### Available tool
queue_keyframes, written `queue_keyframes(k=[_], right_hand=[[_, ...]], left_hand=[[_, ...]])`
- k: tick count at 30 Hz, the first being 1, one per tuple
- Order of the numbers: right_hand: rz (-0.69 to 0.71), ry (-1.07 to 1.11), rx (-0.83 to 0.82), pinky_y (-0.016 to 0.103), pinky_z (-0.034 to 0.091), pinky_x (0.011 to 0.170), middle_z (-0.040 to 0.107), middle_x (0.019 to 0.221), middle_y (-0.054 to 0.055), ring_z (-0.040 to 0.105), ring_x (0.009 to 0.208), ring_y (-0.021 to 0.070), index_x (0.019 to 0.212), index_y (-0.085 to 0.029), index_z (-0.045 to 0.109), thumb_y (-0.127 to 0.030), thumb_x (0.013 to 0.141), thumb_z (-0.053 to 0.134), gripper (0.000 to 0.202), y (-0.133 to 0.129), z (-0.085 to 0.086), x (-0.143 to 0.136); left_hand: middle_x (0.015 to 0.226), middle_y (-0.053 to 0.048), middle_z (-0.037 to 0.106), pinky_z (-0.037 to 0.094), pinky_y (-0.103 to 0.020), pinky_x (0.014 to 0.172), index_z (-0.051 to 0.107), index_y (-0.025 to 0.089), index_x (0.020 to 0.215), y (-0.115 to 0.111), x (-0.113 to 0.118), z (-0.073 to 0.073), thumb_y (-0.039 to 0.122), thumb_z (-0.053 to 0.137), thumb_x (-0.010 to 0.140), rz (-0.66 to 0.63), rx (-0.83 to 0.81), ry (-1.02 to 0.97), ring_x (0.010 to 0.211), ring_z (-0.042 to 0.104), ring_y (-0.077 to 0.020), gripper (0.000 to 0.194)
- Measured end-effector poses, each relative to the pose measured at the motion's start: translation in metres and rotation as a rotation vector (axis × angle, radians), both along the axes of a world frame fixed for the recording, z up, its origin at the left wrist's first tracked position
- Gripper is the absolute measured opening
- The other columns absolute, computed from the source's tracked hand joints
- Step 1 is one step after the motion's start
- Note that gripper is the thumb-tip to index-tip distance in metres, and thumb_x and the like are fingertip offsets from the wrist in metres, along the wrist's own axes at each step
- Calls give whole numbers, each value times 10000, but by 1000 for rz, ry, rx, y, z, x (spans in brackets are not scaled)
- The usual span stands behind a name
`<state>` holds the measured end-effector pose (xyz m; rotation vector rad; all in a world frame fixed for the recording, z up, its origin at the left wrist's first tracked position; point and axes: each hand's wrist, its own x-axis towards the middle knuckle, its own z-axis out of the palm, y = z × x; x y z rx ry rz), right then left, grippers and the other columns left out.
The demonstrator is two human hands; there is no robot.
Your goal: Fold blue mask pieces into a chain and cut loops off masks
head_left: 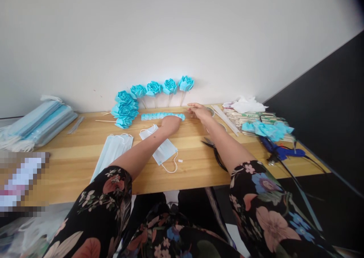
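My left hand (171,124) is at the right part of a row of light-blue folded pieces (150,116) on the table. Its fingers are mostly hidden behind the back of the hand, so any grip cannot be made out. My right hand (200,113) hovers just right of that row, fingers stretched to the left and apart, with nothing visible in them. Behind the hands, several blue flowers on sticks (170,86) lean against the wall. More blue flowers (125,109) lie in a heap to the left. A face mask (166,151) lies under my left forearm.
Stacked masks (42,119) sit far left, with a flat pile of masks (113,151) nearer. Black-handled scissors (217,155) and rolls of tape (222,127) lie by my right forearm. On the right are bundled sticks (239,118), blue pieces (270,129) and a blue glue gun (290,151).
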<state>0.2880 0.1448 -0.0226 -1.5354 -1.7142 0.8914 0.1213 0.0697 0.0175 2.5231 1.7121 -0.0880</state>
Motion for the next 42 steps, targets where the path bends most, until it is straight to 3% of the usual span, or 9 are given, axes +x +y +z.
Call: queue_keyframes(k=[10,17,22,25,28,32,35,39,42], right_hand=[[99,-237,14,287,461,965,779,1057,76,672,1084,227,1022,-191,725,-128,853,576,234,10,2,-26],[77,-237,-35,266,523,764,770,1030,80,702,851,187,1157,-175,671,-183,892,529,300,14,13,-26],[-16,-237,51,287,523,737,713,1188,89,688,839,185,1348,-211,559,-252,969,404,412,-5,29,-6],[-20,-452,238,322,475,825,741,1107,97,670,984,246,1171,-202,690,-274,952,455,329,-27,46,-10],[217,-660,193,316,434,713,758,975,94,675,895,261,948,-220,753,-414,933,529,296,-53,58,-38],[417,-771,50,310,391,652,754,888,91,668,824,250,762,-225,726,-511,875,622,325,-85,53,-94],[423,-735,-11,312,377,645,740,847,95,656,796,245,734,-216,687,-385,820,701,190,-98,40,-124],[470,-645,-2,292,377,641,719,822,34,625,748,189,741,-225,639,-217,787,659,51,-104,40,-128],[505,-270,-48,281,401,647,660,737,-6,577,682,147,739,-216,588,-293,793,634,105,-110,60,-116]], left_hand=[[1281,-83,709,503,-321,924,684,281,1301,0,-32,4,201,429,972,-26,8,-149,1134,679,-259,424],[1006,-57,783,478,-264,785,736,197,1239,-37,-113,36,308,515,903,95,80,-479,828,678,-198,417],[993,-33,778,456,-263,729,779,226,1009,-86,-191,36,445,539,849,279,82,-573,828,649,-206,362],[881,-26,765,438,-264,703,743,230,839,-110,-241,29,505,518,847,381,67,-493,813,648,-217,355],[821,-63,748,404,-287,650,707,219,774,-124,-270,22,548,457,876,532,30,-245,770,645,-245,426],[939,-130,754,386,-316,627,708,196,905,-131,-266,6,633,458,862,660,-67,-15,835,669,-308,505],[1017,-140,747,388,-307,640,675,190,1010,-134,-253,-10,606,544,823,663,14,-40,901,673,-309,475],[790,-83,693,326,-292,598,576,204,728,-141,-254,-26,445,533,829,621,76,-165,747,617,-230,265],[652,-23,575,304,-288,593,503,204,650,-146,-260,-29,405,553,759,669,155,-441,652,524,-187,233]])
